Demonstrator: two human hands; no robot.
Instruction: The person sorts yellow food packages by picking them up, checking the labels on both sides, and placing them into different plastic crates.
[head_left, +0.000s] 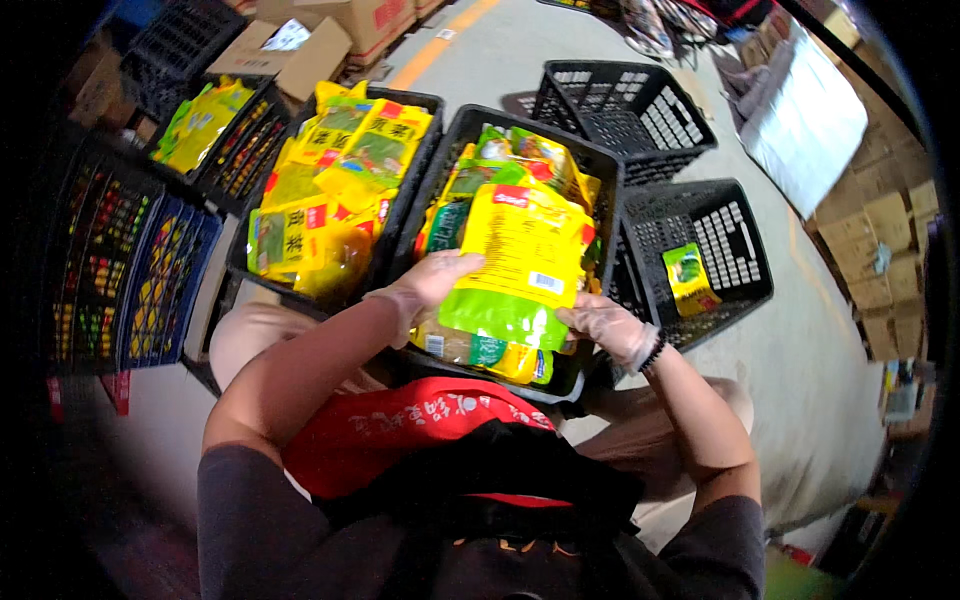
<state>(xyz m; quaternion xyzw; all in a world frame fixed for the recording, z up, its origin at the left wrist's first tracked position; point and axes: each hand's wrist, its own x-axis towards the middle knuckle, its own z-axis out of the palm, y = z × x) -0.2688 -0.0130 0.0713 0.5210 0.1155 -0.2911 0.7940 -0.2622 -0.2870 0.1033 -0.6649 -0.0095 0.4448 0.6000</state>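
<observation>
A yellow plastic food pouch (517, 251) with a green band and a barcode is held between my two gloved hands, its printed face towards me. My left hand (435, 279) grips its left edge, thumb on top. At the lower right corner my right hand (604, 324) pinches the green band. Beneath the pouch stands a black plastic crate (616, 176) filled with mixed yellow and green packets (491, 358). Clear thin gloves cover both hands, and a dark bead bracelet rings my right wrist.
Left of it, another black crate (433, 135) holds several yellow pouches (300, 232). On the right are a black crate (750, 225) with one packet (686, 274) inside and another black crate (701, 135) behind it. Stacked crates (169, 300) rise at far left; cardboard boxes (330, 26) stand behind.
</observation>
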